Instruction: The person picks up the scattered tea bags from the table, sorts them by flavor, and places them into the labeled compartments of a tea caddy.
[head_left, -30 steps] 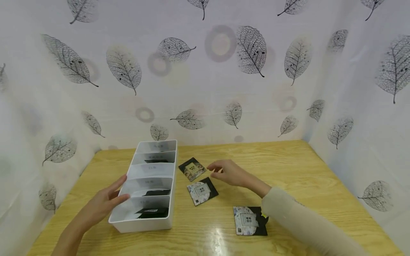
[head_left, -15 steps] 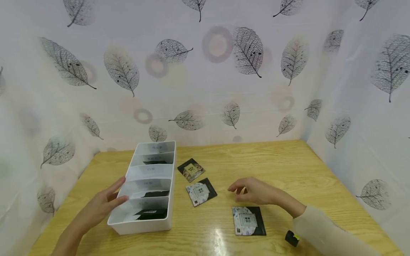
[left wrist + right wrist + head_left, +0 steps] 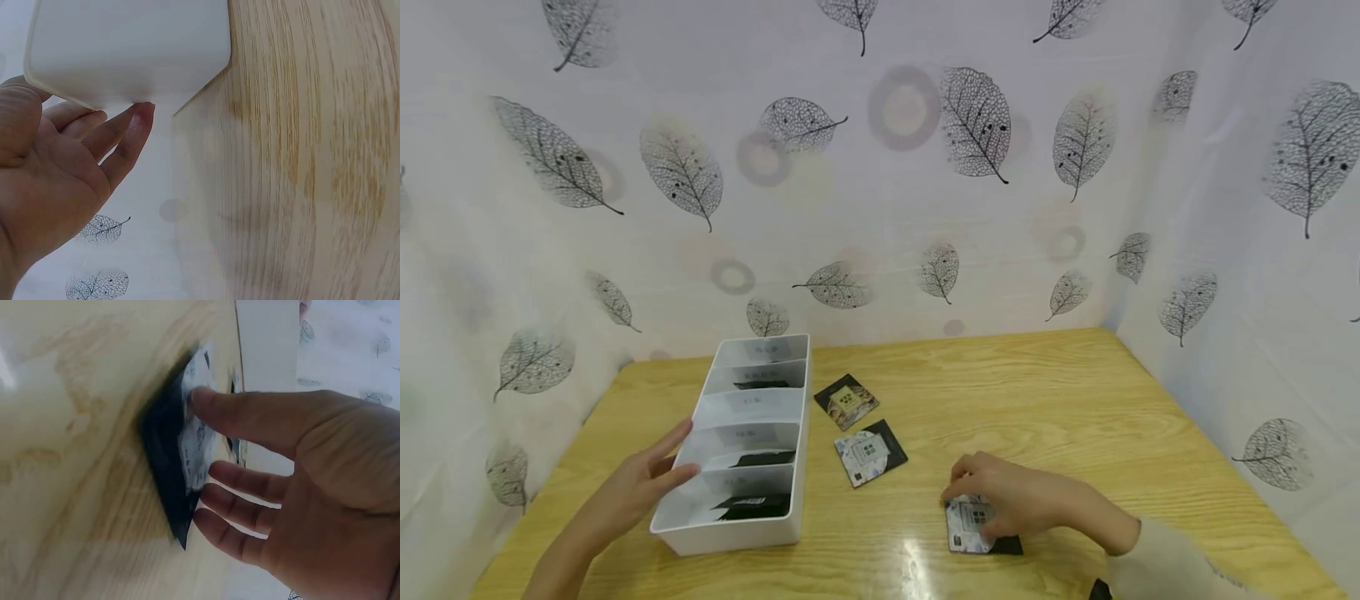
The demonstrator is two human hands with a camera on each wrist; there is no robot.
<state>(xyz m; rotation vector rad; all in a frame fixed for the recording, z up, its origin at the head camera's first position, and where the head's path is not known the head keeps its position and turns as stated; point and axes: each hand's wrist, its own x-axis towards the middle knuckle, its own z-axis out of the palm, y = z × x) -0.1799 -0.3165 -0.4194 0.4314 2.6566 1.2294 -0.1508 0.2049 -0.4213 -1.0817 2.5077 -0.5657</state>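
Observation:
A white divided box (image 3: 745, 537) stands at the left of the table. My left hand (image 3: 632, 492) holds its left side, thumb over the rim and fingertips against the outer wall (image 3: 131, 56). My right hand (image 3: 1026, 500) is over a flat black packet with a floral pattern and pale label (image 3: 966, 525) at the front right. In the right wrist view its thumb overlaps the packet's (image 3: 165, 437) face and the other fingers are at its edge, loosely bent. Part of the packet is hidden under the hand.
Another floral packet (image 3: 868, 454) and a black packet with a gold label (image 3: 846, 402) lie right of the box. Dark packets (image 3: 756, 507) stand in some compartments. A small black object (image 3: 1100, 590) shows at the bottom edge. A leaf-print curtain (image 3: 880, 208) surrounds the wooden table (image 3: 1000, 383).
My right hand has moved from near the middle packets toward me and right, down onto the front right packet. The left hand stays at the box. The view has shifted slightly.

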